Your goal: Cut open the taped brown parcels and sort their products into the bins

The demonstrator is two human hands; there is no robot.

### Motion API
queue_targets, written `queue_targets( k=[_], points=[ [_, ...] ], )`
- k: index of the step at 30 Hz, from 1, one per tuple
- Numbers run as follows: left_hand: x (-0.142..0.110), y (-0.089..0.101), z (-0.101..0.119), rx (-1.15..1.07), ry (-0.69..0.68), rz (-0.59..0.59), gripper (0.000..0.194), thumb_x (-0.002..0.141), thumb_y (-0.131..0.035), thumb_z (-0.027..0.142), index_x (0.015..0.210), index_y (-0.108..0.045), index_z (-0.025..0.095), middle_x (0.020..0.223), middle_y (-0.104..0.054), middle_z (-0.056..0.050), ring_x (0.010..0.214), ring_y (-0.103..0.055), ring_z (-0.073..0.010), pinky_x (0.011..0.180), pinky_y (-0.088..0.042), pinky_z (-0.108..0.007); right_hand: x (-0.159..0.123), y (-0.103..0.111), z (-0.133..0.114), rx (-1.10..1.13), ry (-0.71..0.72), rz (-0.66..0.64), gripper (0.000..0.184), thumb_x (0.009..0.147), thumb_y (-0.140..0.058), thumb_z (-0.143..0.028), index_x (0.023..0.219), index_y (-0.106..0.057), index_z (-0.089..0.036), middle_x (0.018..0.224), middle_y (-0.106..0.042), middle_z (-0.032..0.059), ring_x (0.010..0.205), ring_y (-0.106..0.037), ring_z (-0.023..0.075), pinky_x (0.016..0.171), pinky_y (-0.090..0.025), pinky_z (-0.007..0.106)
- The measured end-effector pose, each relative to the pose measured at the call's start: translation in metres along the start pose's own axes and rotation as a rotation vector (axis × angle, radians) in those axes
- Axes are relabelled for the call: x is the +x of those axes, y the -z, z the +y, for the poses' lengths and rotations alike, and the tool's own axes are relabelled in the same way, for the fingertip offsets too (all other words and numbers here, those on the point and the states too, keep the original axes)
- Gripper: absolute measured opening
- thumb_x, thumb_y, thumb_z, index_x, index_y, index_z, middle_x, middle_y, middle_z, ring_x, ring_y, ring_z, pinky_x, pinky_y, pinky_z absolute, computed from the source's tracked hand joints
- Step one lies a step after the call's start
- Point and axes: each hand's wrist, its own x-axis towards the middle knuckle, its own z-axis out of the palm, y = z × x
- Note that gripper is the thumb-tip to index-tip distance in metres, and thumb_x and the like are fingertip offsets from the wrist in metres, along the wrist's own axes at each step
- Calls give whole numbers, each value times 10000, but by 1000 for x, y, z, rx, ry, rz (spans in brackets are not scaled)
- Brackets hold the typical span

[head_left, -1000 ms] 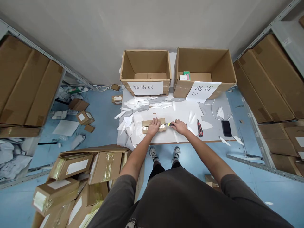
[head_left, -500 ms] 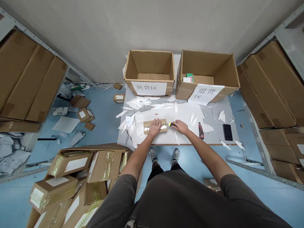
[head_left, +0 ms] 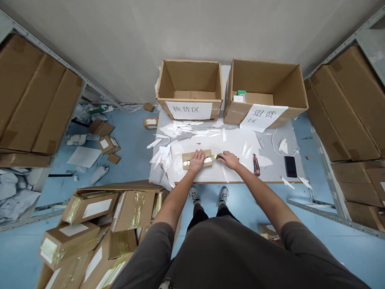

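Note:
A small brown cardboard box (head_left: 188, 155) lies on the white worktable (head_left: 237, 176), with a torn white-and-dark strip along its top. My left hand (head_left: 197, 160) holds it down, fingers laid across the top to the far edge. In my right hand (head_left: 230, 159) is a utility knife (head_left: 217, 157) with a yellow and black body. Its front end points left and meets the box's right end; the blade itself is too small to make out. A second, red and black utility knife (head_left: 256, 165) rests on the table to the right of that hand.
Two large open cartons with paper signs, one on the left (head_left: 189, 110) and one on the right (head_left: 267, 116), stand behind. Paper scraps (head_left: 177, 129) litter the table. A phone (head_left: 290, 166) lies at right. A big carton of parcels (head_left: 99, 208) stands at lower left.
The view has shifted slightly. Both hands keep nearly the same place on the box and the knife; I see no clear movement of the knife along the box.

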Motion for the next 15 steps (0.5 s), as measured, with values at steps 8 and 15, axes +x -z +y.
queue_targets(
  k=[8, 15],
  points=[
    [-1, 3, 1, 13, 7, -5, 430, 1084, -458, 328, 1441, -643, 175, 1619, -513, -185, 1600, -348, -363, 1280, -334, -645, 1, 0, 2, -16, 14, 5, 427, 1131, -426, -483, 1414, -653, -259, 1213, -650, 130, 1151, -550, 294, 880, -432, 349],
    [-1, 4, 1, 18, 11, -2, 450, 1088, -430, 347, 1451, -645, 189, 1610, -534, -157, 1597, -361, -354, 1289, -337, -628, -2, -10, -11, -13, -61, 43, 451, 1133, -402, -492, 1453, -628, -269, 1247, -641, 145, 1165, -545, 306, 888, -439, 350]
  ],
)
